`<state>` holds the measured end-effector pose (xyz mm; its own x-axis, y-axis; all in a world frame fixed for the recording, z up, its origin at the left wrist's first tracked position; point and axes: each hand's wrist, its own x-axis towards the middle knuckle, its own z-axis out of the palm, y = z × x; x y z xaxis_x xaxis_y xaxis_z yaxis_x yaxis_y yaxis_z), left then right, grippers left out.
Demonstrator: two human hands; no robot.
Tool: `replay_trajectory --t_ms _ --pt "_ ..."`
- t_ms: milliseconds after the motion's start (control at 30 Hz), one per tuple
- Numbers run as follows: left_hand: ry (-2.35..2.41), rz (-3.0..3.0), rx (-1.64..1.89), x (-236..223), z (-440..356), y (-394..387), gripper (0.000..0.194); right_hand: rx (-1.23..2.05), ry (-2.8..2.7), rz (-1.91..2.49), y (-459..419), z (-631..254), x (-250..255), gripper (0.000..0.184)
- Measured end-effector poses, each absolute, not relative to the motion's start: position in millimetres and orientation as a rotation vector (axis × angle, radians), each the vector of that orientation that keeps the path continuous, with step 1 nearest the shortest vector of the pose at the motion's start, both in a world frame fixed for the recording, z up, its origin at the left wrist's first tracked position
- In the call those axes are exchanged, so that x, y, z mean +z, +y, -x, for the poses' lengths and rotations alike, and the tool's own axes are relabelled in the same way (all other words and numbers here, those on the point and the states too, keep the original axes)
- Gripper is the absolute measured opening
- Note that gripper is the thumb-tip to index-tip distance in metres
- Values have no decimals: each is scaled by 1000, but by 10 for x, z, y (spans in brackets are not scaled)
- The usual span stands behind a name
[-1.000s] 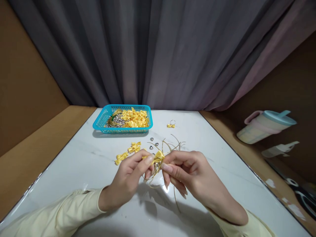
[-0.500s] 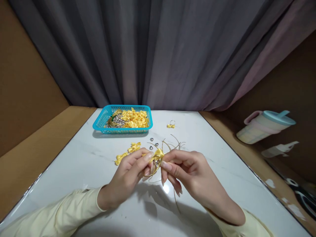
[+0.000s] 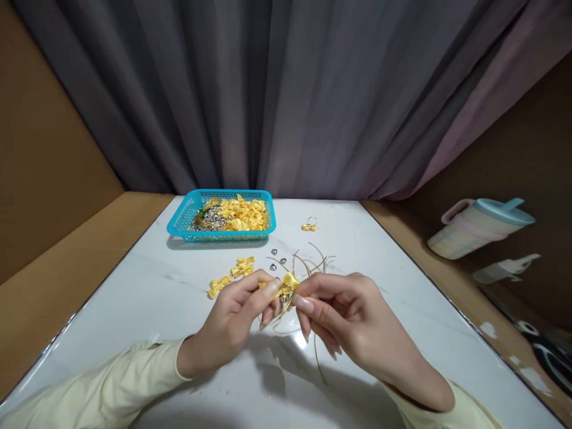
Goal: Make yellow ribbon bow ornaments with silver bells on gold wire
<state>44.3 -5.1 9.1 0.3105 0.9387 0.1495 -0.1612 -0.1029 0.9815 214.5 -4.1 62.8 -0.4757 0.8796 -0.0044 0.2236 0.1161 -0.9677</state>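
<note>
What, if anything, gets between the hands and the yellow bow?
Nothing visible does: the left hand grips the yellow bow directly, while the right hand pinches at its other side, amid thin gold cord.

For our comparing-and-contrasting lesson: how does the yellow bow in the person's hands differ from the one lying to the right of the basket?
The held bow is gripped by the left hand, while the far bow lies on the table.
The held bow is partly covered; the far bow shows uncovered.
Long, loose gold strands surround the held bow, whereas the far bow has one thin loop.
Both are yellow.
</note>
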Motion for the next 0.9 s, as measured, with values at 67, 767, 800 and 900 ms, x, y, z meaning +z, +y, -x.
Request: replay_trajectory --t_ms 67,767,800,900 --pt "794 -1334 1108 93 -445 -53 27 1318 -1858 1084 -42 -2166 645 24" --pt "906 -1785 994 130 -461 -34 24 791 -2237 1172 -112 -2254 657 21" --pt "918 -1855 1021 129 -462 -34 24 805 -2225 1186 -110 -2244 657 21" --pt "950 -1976 1072 131 -465 -28 23 858 -2181 1215 -101 -2219 650 20"
